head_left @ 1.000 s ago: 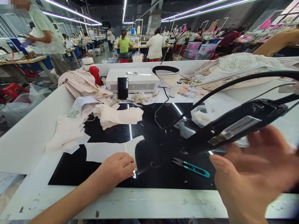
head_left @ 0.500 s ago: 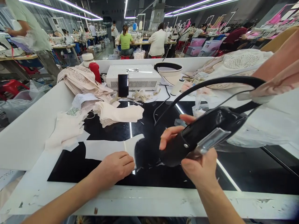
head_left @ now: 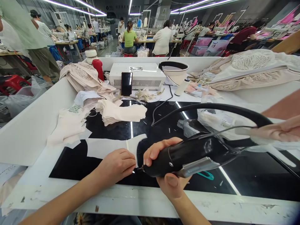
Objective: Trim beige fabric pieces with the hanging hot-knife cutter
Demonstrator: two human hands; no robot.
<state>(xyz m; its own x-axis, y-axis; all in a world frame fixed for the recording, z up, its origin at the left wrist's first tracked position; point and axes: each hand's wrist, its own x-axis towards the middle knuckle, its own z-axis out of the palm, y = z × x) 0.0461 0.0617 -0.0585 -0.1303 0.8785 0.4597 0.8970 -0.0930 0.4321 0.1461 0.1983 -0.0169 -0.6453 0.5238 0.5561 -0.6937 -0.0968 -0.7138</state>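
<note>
A pale fabric piece [head_left: 100,147] lies flat on the black board [head_left: 70,164], its curved right end beside a thin tip of the tool. My left hand [head_left: 118,165] has its fingers pressed together on the lower right edge of that piece. Wrapped round a black handheld tool [head_left: 192,154] is my right hand [head_left: 166,168], close to the right of my left hand. A thick black cable and wrapped cloth run from the tool's rear to the right edge.
Stacked fabric pieces [head_left: 119,112] lie behind the pale piece, with more cloth at left. A white box [head_left: 138,75], phone [head_left: 127,83], red bottle [head_left: 97,69] and visor [head_left: 173,71] stand at the back. A teal object [head_left: 206,175] and plastic bags lie right.
My right hand has brought the black tool leftward and slightly down, its tip now close to the fabric's edge. My left hand has stayed on the fabric. The teal object has come into view.
</note>
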